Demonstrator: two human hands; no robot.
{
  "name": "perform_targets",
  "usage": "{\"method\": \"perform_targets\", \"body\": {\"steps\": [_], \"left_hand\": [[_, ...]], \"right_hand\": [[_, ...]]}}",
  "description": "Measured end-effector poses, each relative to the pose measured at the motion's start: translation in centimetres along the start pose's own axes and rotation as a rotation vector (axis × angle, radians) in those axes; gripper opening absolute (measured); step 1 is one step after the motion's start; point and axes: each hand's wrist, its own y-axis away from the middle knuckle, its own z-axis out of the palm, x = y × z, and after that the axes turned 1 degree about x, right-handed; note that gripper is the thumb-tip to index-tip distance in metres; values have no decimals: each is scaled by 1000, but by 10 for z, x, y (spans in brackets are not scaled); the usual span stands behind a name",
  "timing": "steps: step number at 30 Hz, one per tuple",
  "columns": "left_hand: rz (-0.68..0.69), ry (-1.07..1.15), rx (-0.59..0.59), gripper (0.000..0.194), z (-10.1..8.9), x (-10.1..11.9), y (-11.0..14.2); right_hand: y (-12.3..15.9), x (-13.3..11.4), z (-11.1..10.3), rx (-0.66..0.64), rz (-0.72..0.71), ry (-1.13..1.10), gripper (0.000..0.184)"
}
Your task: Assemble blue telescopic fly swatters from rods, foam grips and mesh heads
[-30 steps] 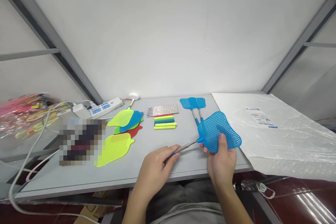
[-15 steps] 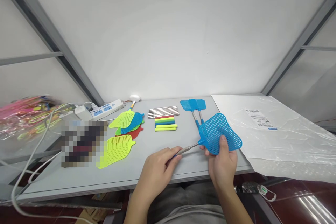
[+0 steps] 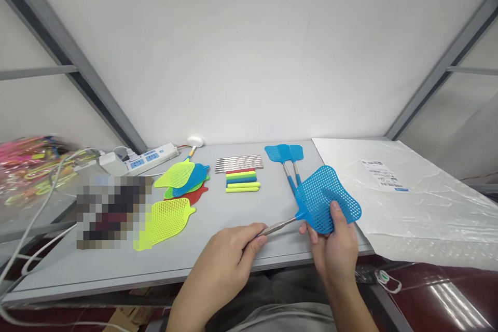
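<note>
Blue swatter (image 3: 327,198) held over table (image 3: 218,249) front edge: right hand (image 3: 336,249) pinches its mesh head, left hand (image 3: 227,264) pinches the metal rod (image 3: 277,226). Label (image 3: 383,174) on plastic sheet (image 3: 408,197), print unreadable.

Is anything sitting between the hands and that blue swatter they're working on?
Nothing visible. The right hand already grips the blue fly swatter head, and the left hand pinches its metal rod. The other swatters lie farther back on the table.
</note>
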Motion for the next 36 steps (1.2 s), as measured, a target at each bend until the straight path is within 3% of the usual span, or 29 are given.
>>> {"method": "perform_targets", "body": {"steps": [8,13,17,26,36], "left_hand": [[-5,-57,22,29,-9,6,2],[17,-93,36,30,-4,11,4],[31,-110,43,30,0,12,4],[35,-160,119,33,10,12,5],[72,-258,177,33,9,12,8]], "right_hand": [[0,-6,-3,-28,42,62,19],[-3,-8,-10,-169,140,152,20],[-2,-9,-14,-249,203,179,35],[12,0,2,-92,209,-6,26],[20,2,3,-47,38,143,29]]}}
